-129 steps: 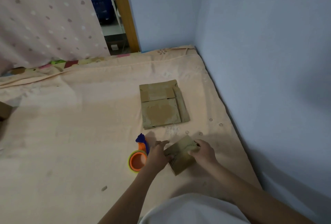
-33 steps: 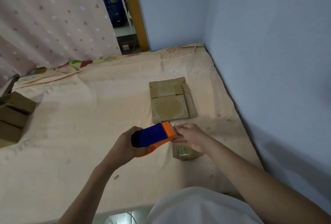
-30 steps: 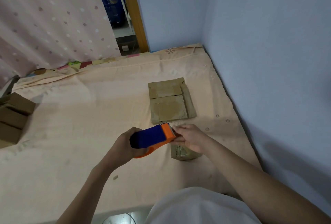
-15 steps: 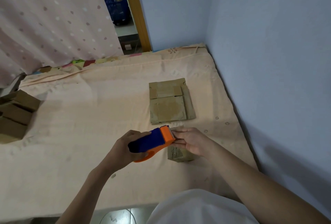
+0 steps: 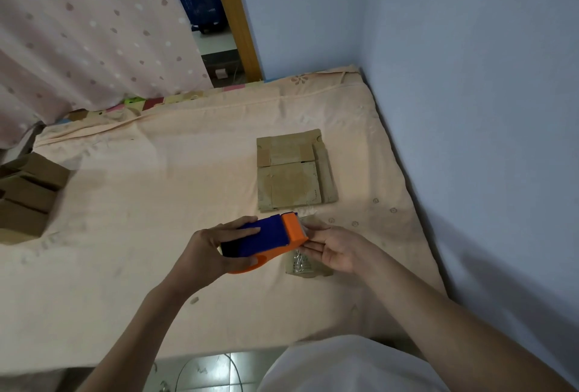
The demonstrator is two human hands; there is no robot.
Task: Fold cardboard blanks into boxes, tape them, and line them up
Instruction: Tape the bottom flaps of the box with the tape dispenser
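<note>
Little moved: left hand (image 5: 203, 253) still grips dispenser (image 5: 263, 241); right hand (image 5: 338, 250) fingers pinch at its orange end, over box (image 5: 308, 266) near bed's (image 5: 125, 266) right edge. Blanks (image 5: 293, 175) beyond.

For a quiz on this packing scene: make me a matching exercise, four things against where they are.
Things:
1. tape dispenser
2. stack of flat blanks
3. finished boxes
4. small folded box

Places:
A. far left edge of the bed
B. flat on the sheet, beyond the hands
C. gripped in the left hand
D. on the sheet under the right hand

Pairs: 1-C, 2-B, 3-A, 4-D
</note>
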